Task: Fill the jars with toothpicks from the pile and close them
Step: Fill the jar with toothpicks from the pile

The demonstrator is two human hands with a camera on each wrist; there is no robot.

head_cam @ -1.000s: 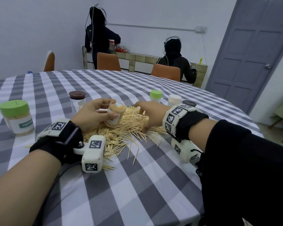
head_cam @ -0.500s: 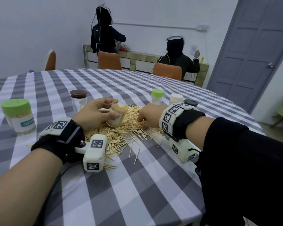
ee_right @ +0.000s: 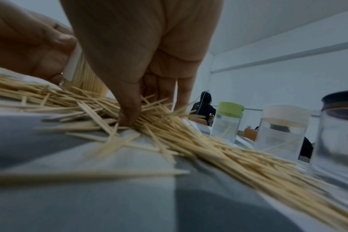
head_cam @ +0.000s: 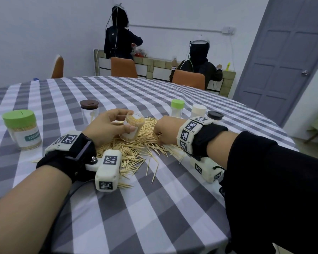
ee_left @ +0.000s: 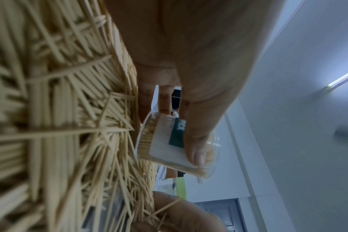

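Head view: nearest the wearer, the two forearms with their wrist rigs are seen reaching over the checked cloth of the counter (head_cam: 154, 208). Just beyond them the pile of toothpicks (head_cam: 136, 149) is spread loosely, with strays lying toward the near edge. On the pile an open jar (head_cam: 131, 128), tilted slightly and already packed nearly to its mouth, is gripped by the left hand (head_cam: 106, 129), thumb across its white label and fingers curled round the rim. Just beside it the right hand (head_cam: 165, 130) is pressed down into the pile; in the right wrist view the thumb and fingers (ee_right: 129, 116) are seen closing on a small bunch of sticks, though how firmly they are pinched cannot be told. The step in hand is judged to be gathering another pinch for this jar. For the next move the bunch would need to be lifted with its sticks lined up, brought over the mouth and dropped in end first while the jar is steadied; since little room is left, a lid is likely wanted soon. Farther back a brown-lidded jar (head_cam: 89, 110), a green-lidded jar (head_cam: 177, 108), a white-lidded jar (head_cam: 198, 110) and a black-lidded jar (head_cam: 215, 115) are stood, seemingly almost empty, and a large full jar (head_cam: 22, 130) with a green lid is placed at the far left. Two people are seen at the wall.
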